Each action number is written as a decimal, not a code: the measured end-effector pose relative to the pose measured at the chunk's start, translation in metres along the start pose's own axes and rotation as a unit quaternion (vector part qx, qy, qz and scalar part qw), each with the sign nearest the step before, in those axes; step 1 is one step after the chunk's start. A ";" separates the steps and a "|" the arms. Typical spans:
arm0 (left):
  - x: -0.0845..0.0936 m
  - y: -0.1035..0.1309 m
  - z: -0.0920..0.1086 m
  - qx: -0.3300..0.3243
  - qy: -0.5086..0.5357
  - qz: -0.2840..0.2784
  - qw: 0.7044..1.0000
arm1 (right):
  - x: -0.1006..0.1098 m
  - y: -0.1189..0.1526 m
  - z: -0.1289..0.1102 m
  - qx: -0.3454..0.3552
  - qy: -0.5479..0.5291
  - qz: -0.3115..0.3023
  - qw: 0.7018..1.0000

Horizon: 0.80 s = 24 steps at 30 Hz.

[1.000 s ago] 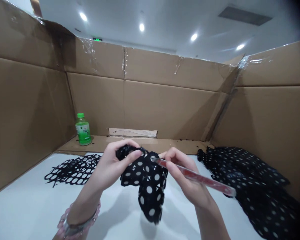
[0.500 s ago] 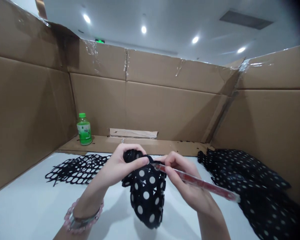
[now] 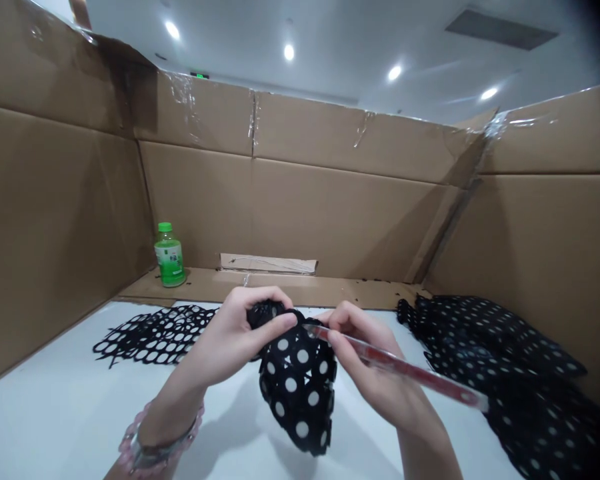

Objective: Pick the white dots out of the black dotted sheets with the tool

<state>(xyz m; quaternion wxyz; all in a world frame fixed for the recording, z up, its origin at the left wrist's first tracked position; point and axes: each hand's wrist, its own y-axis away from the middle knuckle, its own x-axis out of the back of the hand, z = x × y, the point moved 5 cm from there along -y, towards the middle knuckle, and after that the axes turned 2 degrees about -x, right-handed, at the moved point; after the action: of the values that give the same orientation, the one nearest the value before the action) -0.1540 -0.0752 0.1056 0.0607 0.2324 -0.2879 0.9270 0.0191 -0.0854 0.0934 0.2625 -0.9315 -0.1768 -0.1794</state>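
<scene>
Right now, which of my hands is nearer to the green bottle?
Left hand: it's closer to you than the green bottle and to its right, holding the spotted cloth. The right hand is farther right, holding the red tool.

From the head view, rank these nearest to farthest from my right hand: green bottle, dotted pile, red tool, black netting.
1. Red tool, in the right hand.
2. Dotted pile, right side.
3. Black netting, left.
4. Green bottle, back left.
</scene>
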 end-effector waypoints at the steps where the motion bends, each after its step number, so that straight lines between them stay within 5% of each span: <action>1: 0.000 0.001 0.002 -0.013 -0.017 0.004 1.000 | -0.002 0.002 -0.002 0.000 0.030 0.012 0.999; 9: -0.002 0.012 0.014 -0.063 -0.089 0.032 0.993 | -0.018 0.007 -0.016 0.034 0.186 0.103 0.976; 18: 0.007 -0.001 -0.010 0.045 0.074 0.064 0.994 | 0.008 -0.005 0.010 0.002 -0.075 0.009 0.997; 24: 0.005 -0.006 -0.013 0.049 0.095 0.070 0.992 | 0.011 -0.004 0.009 0.000 -0.067 0.018 0.998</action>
<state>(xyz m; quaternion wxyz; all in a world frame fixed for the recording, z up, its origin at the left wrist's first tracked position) -0.1616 -0.0631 0.1018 0.0109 0.1256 -0.2505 0.9599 0.0286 -0.0747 0.0929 0.2531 -0.9445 -0.1776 -0.1114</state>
